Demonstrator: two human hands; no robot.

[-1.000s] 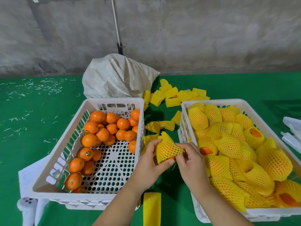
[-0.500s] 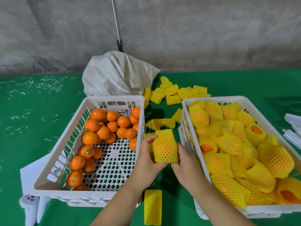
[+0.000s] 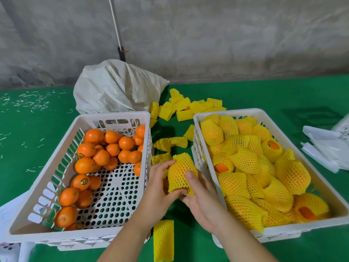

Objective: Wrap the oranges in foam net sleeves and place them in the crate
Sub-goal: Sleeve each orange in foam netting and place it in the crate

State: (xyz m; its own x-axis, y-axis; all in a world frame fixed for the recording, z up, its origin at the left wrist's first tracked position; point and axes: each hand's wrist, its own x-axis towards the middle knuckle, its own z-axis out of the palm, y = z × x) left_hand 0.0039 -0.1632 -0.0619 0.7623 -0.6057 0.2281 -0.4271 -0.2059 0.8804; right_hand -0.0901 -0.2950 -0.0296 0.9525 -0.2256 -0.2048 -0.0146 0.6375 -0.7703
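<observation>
Left crate [image 3: 56, 167] is about half full of bare oranges [image 3: 102, 148], right crate [image 3: 321, 186] is piled with netted ones [image 3: 245, 159]. Between them, over the green bench [image 3: 37, 125], both hands clamp one sleeved orange [image 3: 181, 173]: left hand [image 3: 158, 188] cupping its side, right hand [image 3: 202, 197] underneath, thumb on front.

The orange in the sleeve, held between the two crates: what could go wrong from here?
1. The sleeve looks open at its lower end, near the left hand and right hand, so the orange could slip out over the gap.
2. The right crate is already heaped with wrapped oranges, so one more may roll off the pile.
3. A loose sleeve lies by the forearms and could be knocked away.
</observation>
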